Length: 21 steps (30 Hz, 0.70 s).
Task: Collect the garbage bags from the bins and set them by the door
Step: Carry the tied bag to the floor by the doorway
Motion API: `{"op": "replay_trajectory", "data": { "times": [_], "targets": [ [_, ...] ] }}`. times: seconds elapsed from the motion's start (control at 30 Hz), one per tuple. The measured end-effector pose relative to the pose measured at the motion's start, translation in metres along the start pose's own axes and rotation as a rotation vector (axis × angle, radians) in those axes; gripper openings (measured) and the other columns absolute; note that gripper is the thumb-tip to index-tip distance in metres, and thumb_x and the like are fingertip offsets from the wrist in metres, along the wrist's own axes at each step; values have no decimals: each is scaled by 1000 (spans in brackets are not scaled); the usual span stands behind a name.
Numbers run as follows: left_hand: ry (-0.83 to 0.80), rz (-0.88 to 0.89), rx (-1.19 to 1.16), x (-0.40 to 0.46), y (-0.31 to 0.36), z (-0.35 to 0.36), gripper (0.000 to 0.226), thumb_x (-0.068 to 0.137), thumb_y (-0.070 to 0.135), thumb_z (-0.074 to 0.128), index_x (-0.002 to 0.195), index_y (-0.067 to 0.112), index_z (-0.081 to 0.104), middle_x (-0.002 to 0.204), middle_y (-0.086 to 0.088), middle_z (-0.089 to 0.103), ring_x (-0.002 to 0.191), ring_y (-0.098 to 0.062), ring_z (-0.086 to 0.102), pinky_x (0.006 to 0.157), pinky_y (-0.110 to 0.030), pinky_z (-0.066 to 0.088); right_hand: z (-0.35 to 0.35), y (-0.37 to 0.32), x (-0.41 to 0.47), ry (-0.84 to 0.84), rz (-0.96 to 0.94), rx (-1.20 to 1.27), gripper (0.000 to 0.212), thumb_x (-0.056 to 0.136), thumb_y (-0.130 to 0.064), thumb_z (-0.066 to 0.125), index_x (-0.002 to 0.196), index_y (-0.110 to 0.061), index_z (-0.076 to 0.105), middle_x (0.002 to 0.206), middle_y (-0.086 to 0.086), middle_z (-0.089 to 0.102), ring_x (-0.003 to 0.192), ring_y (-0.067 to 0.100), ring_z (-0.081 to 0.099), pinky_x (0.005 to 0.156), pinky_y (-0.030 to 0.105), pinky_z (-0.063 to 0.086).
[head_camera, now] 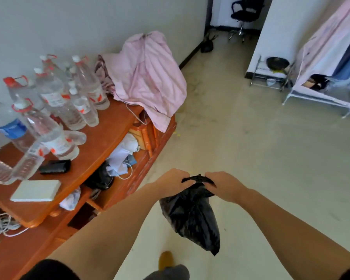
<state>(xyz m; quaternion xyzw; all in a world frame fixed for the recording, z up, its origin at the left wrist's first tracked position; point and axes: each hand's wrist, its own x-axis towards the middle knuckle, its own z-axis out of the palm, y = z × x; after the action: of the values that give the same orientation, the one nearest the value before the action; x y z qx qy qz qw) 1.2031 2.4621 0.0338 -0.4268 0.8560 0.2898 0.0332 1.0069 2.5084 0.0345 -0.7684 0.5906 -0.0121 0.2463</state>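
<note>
- Far left: a cluster of clear plastic water bottles with red and white caps stands on the curved orange-brown wooden cabinet against the grey wall; a flat white rectangular box and a small black case lie near the cabinet's front edge
- Left of centre: a crumpled pink cloth is heaped on the far end of the cabinet, one corner hanging over the edge; the open shelves below hold white and blue fabric and other clutter
- Centre: the left hand has its fingers curled tight around one side of the gathered neck of the black plastic garbage bag
- Centre, just right: the right hand pinches the other side of the same neck, so the opening is drawn out between the two fists; this grip probably serves to tie or close the bag before it is carried
- The bag hangs clear of the pale floor in front of the person, its body sagging to a point
- Upper centre: a dark lump sits on the floor beside the doorway; it may be another bag already set down, though it is too small to be sure
- Right: a metal wire rack holding a black pan stands by the white wall, next to a pink fabric wardrobe
</note>
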Motion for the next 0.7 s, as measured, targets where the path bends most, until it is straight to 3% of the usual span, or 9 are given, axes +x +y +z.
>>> {"op": "replay_trajectory", "data": {
  "times": [0.17, 0.37, 0.53, 0.7],
  "targets": [
    [-33, 64, 7, 110, -28, -56, 39, 99, 39, 41, 79, 8, 54, 78, -11, 58, 76, -27, 55, 68, -34, 39, -50, 45, 78, 47, 82, 69, 19, 96, -25, 42, 79, -16, 42, 64, -8, 41, 66, 22, 45, 56, 31, 31],
    [2, 111, 42, 259, -44, -115, 40, 99, 39, 42, 70, 10, 46, 62, 0, 44, 59, -15, 41, 57, -26, 29, -120, 132, 182, 76, 100, 62, 19, 97, -28, 42, 80, -17, 43, 71, -1, 49, 67, 22, 48, 61, 33, 36],
    [76, 92, 34, 387, -38, -165, 44, 98, 36, 45, 59, 20, 35, 57, 5, 38, 53, -9, 35, 53, -21, 27, -195, 219, 266, 70, 69, 19, 21, 97, -29, 40, 80, -18, 44, 68, -4, 47, 64, 20, 46, 54, 28, 31],
    [71, 88, -24, 496, -23, -207, 38, 99, 35, 44, 72, 8, 47, 63, -2, 43, 61, -17, 39, 53, -21, 26, -264, 298, 330, 40, 52, -21, 22, 98, -30, 39, 79, -18, 43, 65, -8, 43, 66, 20, 46, 59, 30, 34]
  ]
}}
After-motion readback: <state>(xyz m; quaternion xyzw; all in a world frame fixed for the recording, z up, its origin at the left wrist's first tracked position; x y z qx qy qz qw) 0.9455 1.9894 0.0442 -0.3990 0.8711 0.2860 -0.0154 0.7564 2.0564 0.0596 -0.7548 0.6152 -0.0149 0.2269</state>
